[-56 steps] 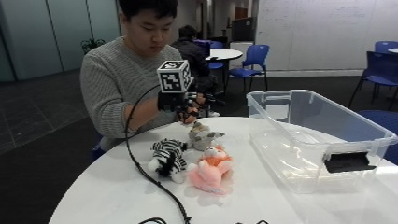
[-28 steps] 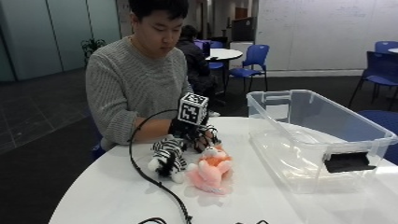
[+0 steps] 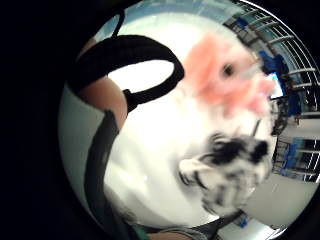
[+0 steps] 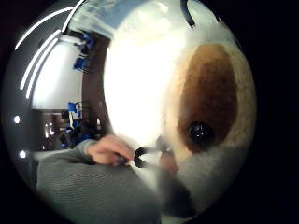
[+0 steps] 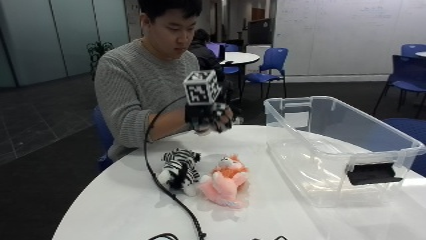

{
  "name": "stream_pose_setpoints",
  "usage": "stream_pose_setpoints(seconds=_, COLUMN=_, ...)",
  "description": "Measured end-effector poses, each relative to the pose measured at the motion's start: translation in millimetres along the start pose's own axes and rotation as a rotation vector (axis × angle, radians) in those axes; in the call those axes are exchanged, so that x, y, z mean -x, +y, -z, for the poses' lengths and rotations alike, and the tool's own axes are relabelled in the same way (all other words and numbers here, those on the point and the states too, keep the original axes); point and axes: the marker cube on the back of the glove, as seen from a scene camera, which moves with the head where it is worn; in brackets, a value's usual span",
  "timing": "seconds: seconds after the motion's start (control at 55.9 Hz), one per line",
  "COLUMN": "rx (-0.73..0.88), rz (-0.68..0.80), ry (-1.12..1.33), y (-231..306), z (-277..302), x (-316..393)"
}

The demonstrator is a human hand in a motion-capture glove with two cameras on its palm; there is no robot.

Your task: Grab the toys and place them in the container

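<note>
Lifted since half a second ago, the gloved right hand [image 5: 212, 119] is now up off the table [image 5: 120, 205], where before it was down among the toys. Its fingers are curled round a small grey-and-tan plush toy [image 5: 216, 121], which a second ago stood on the table beside the other two. In the thumb-side palm view that toy [image 4: 210, 112] sits right against the palm, showing a tan face with a brown patch and a black bead eye.

Below the hand and a little toward the camera, the zebra plush [image 5: 180, 170] lies on the table, with the pink plush [image 5: 226, 182] just beside it; neither has shifted. The little-finger-side palm view looks down on both, the pink one [image 3: 225, 80] and the zebra [image 3: 230, 165], apart from the hand.

Off to the hand's thumb side stands the clear plastic container [image 5: 399, 140] on the table, well apart from the held toy. The person's bare left hand [image 4: 107, 150] rests near the table edge.
</note>
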Motion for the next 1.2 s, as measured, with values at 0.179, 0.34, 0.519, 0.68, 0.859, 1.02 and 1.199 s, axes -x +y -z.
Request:
stream_pose_setpoints(seconds=0.179, rx=-0.265, rz=-0.006, ry=-0.05, y=-49.2, z=120.6, x=10.7)
stream_pose_setpoints(seconds=0.34, rx=-0.255, rz=-0.02, ry=-0.04, y=-85.8, z=127.5, x=23.7)
stream_pose_setpoints(seconds=0.519, rx=-0.183, rz=-0.018, ry=-0.101, y=-143.3, z=99.4, x=56.1)
stream_pose_setpoints(seconds=0.68, rx=-0.119, rz=-0.06, ry=-0.07, y=-233.0, z=57.8, x=88.8)
stream_pose_setpoints(seconds=0.859, rx=-0.011, rz=-0.052, ry=0.072, y=-279.6, z=21.0, x=103.4)
stream_pose_setpoints(seconds=1.02, rx=0.07, rz=-0.046, ry=0.158, y=-279.1, z=13.7, x=90.2)
stream_pose_setpoints(seconds=1.199, rx=0.1, rz=-0.051, ry=0.082, y=-276.2, z=16.8, x=91.6)
